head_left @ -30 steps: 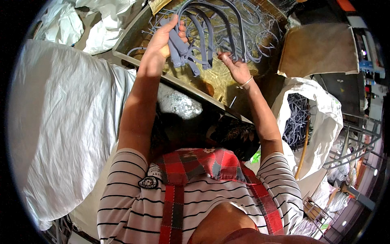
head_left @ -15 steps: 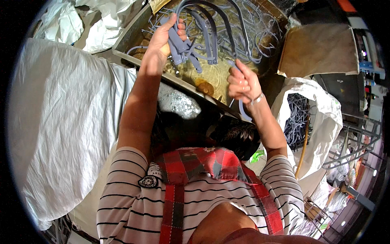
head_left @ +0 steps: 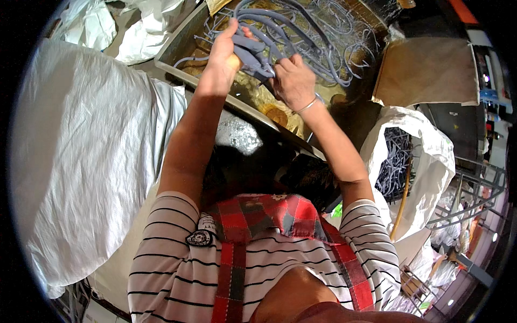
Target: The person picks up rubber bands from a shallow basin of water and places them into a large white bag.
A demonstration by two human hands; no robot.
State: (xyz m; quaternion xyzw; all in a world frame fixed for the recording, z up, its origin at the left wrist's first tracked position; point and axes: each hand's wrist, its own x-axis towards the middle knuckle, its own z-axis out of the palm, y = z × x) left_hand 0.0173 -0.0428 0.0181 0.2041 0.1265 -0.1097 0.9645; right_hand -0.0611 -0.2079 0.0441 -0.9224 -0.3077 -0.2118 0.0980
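Over a metal tank of water [head_left: 180,75], my left hand [head_left: 222,55] is wrapped round a bundle of wet grey-blue straps [head_left: 252,53]. Their flat ends poke out beside its palm, and their long loops arch away to the far side. My right hand [head_left: 294,83] is close by on the right, its fingers curled in against the straps near those ends. Exactly which strap it grips is hidden behind the knuckles. More thin grey-blue straps [head_left: 353,54] lie tangled in the water.
A big white sack [head_left: 91,161] bulges at the left. On the right stands an open white sack [head_left: 431,161] holding dark strips [head_left: 395,161], with a brown board [head_left: 428,70] beyond it. White foam [head_left: 237,134] shows below the tank's near rim [head_left: 258,116].
My right hand has moved left and away from me, from the tank's near edge up to the bundle. The strap trailing below it is mostly out of sight. My left hand keeps its hold.
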